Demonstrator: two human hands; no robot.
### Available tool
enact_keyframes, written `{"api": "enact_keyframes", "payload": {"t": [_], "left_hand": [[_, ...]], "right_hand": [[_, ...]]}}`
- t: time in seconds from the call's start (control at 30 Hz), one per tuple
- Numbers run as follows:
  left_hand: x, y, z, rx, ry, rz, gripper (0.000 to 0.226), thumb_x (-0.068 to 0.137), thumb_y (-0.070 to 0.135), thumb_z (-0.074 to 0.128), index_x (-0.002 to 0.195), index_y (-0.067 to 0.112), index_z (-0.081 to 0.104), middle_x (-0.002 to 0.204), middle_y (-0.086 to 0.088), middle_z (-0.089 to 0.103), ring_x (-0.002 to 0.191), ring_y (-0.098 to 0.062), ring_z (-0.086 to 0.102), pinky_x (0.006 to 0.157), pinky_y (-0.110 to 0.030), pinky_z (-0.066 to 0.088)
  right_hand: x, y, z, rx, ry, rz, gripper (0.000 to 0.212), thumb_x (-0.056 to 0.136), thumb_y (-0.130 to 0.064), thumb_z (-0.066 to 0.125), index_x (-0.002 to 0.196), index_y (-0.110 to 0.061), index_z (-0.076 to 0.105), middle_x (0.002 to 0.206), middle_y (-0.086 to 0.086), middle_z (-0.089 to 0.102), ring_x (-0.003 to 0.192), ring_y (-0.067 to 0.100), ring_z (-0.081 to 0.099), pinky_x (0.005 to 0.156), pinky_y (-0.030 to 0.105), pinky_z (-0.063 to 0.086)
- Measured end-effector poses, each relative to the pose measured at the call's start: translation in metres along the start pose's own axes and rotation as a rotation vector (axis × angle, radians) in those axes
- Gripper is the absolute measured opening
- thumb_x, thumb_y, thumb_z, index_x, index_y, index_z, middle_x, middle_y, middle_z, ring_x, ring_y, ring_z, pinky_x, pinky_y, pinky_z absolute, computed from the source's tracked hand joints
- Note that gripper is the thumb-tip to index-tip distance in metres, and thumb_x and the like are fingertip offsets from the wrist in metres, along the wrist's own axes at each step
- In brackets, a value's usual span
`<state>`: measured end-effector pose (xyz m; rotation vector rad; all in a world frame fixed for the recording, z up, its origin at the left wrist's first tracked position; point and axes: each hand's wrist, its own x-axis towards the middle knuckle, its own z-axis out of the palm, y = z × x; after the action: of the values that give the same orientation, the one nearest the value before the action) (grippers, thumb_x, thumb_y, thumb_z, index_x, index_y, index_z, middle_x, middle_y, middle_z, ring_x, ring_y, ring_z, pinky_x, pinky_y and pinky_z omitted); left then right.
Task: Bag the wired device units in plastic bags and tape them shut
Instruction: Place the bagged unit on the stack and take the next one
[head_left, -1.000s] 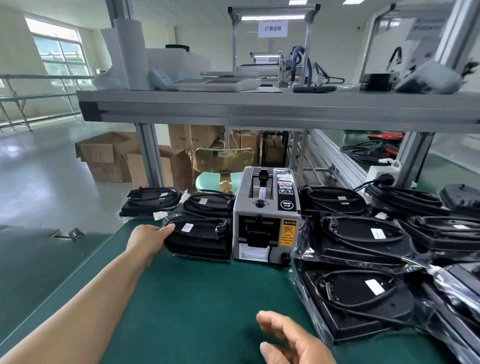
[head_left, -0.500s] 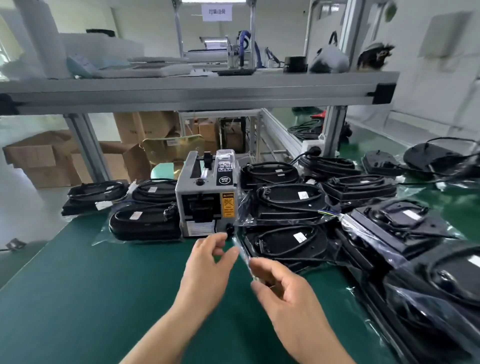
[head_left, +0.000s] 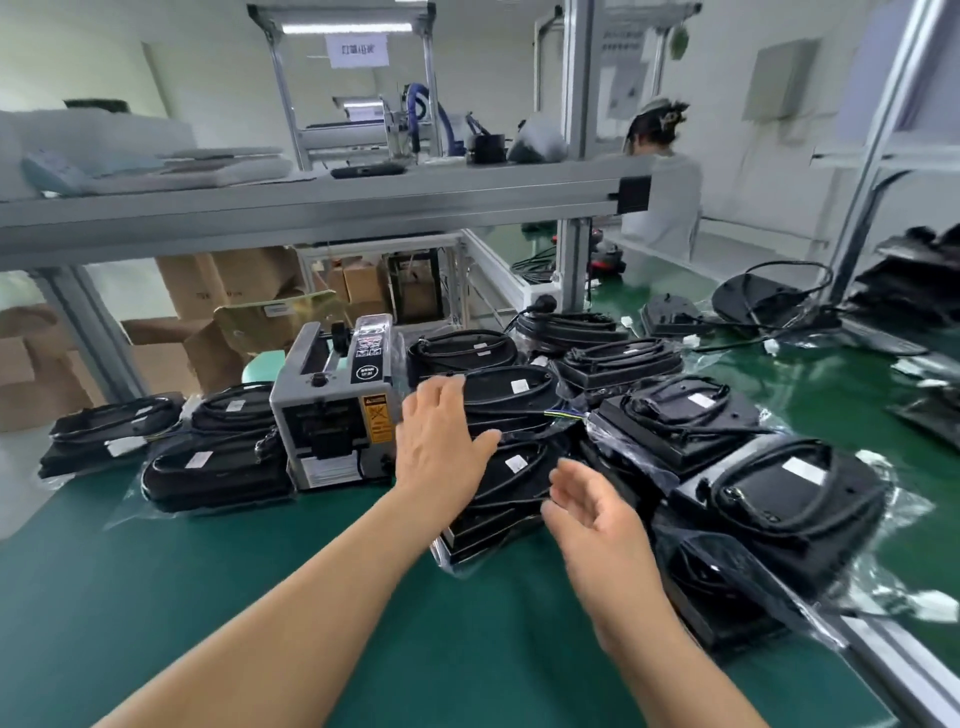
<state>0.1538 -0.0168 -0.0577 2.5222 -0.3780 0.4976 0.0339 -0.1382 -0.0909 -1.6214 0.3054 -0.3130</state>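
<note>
Several black wired device units in clear plastic bags lie on the green bench. My left hand (head_left: 439, 441) hovers with straight fingers over a bagged unit (head_left: 511, 397) just right of the grey tape dispenser (head_left: 332, 410). My right hand (head_left: 592, 512) is open, palm turned left, beside the nearest bagged unit (head_left: 498, 493) in the middle. Neither hand holds anything. More bagged units lie to the right (head_left: 789, 499) and to the left of the dispenser (head_left: 213, 467).
An aluminium shelf beam (head_left: 311, 213) crosses overhead above the bench. Unbagged black units with loose cables (head_left: 758, 301) lie at the back right. A person in white (head_left: 665, 192) works behind the post. Cardboard boxes (head_left: 218, 291) stand beyond the bench. The green mat (head_left: 208, 597) stretches in front of me.
The view has swung right. My left hand left the bagged unit at the left and moved over the stack right of the dispenser; my right hand rose and reached forward beside it.
</note>
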Motion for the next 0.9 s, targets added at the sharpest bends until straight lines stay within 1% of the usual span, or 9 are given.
{"api": "enact_keyframes", "payload": {"t": [0.13,0.27,0.37,0.47,0.57,0.63,0.73,0.83,0.9], "left_hand": [[0.031,0.011,0.01,0.329,-0.189,0.21,0.089,0.085,0.047,0.072,0.155,0.022,0.023,0.162,0.002,0.019,0.149,-0.023,0.013,0.119,-0.042,0.017],[0.053,0.017,0.022,0.448,-0.349,0.183,0.099,0.083,0.055,0.071,0.158,0.021,0.015,0.166,0.001,0.008,0.153,-0.026,0.001,0.123,-0.047,0.007],[0.06,0.019,0.029,0.471,-0.432,0.174,0.097,0.084,0.056,0.07,0.158,0.022,0.016,0.167,-0.001,0.007,0.154,-0.026,0.001,0.123,-0.05,0.006],[0.063,0.021,0.033,0.496,-0.462,0.191,0.081,0.091,0.048,0.065,0.157,0.029,0.022,0.166,0.001,0.016,0.153,-0.024,0.01,0.122,-0.053,0.002],[0.063,0.019,0.035,0.476,-0.425,0.201,0.069,0.094,0.044,0.061,0.154,0.028,0.029,0.162,0.003,0.027,0.149,-0.023,0.021,0.122,-0.052,0.004],[0.061,0.017,0.036,0.439,-0.343,0.209,0.06,0.096,0.041,0.06,0.148,0.023,0.037,0.155,0.003,0.039,0.144,-0.021,0.031,0.12,-0.048,0.01],[0.058,0.016,0.035,0.384,-0.247,0.197,0.052,0.095,0.039,0.061,0.139,0.019,0.043,0.144,0.002,0.05,0.137,-0.021,0.039,0.117,-0.045,0.019],[0.056,0.014,0.021,0.269,-0.195,0.157,0.051,0.095,0.038,0.062,0.137,0.016,0.045,0.137,-0.004,0.057,0.128,-0.026,0.05,0.104,-0.04,0.034],[0.052,0.014,0.005,0.14,-0.178,0.087,0.056,0.095,0.039,0.063,0.142,0.017,0.043,0.138,-0.006,0.057,0.127,-0.029,0.052,0.1,-0.04,0.039]], "right_hand": [[0.025,-0.015,-0.002,0.088,0.037,0.054,0.056,0.094,-0.007,0.058,0.145,-0.025,0.046,0.13,-0.011,0.056,0.123,0.006,0.054,0.111,0.039,0.043],[0.045,-0.024,0.001,0.164,0.066,0.119,0.06,0.092,-0.009,0.057,0.148,-0.026,0.041,0.129,-0.011,0.052,0.119,0.006,0.051,0.109,0.037,0.044],[0.063,-0.026,0.006,0.275,0.052,0.206,0.062,0.093,-0.007,0.057,0.15,-0.023,0.038,0.124,-0.008,0.052,0.119,0.013,0.052,0.108,0.037,0.043],[0.082,-0.028,0.011,0.394,0.059,0.33,0.043,0.094,-0.002,0.052,0.135,-0.014,0.051,0.104,-0.001,0.059,0.097,0.014,0.058,0.098,0.033,0.047],[0.093,-0.027,0.014,0.461,0.082,0.428,0.016,0.095,0.002,0.049,0.105,-0.007,0.059,0.088,0.005,0.057,0.104,0.014,0.056,0.096,0.037,0.048],[0.095,-0.022,0.015,0.473,0.102,0.436,0.022,0.094,0.001,0.051,0.113,-0.008,0.057,0.1,0.007,0.059,0.108,0.021,0.059,0.099,0.038,0.045],[0.096,-0.016,0.018,0.467,0.13,0.419,0.023,0.091,-0.002,0.058,0.11,-0.014,0.052,0.112,0.007,0.058,0.122,0.027,0.054,0.095,0.034,0.044],[0.096,-0.012,0.019,0.484,0.107,0.369,0.062,0.089,-0.011,0.071,0.143,-0.007,0.041,0.141,0.009,0.045,0.134,0.025,0.044,0.11,0.036,0.038],[0.096,-0.013,0.022,0.477,0.051,0.283,0.07,0.083,-0.024,0.08,0.14,-0.009,0.042,0.139,0.008,0.043,0.133,0.022,0.043,0.118,0.04,0.031]]}}
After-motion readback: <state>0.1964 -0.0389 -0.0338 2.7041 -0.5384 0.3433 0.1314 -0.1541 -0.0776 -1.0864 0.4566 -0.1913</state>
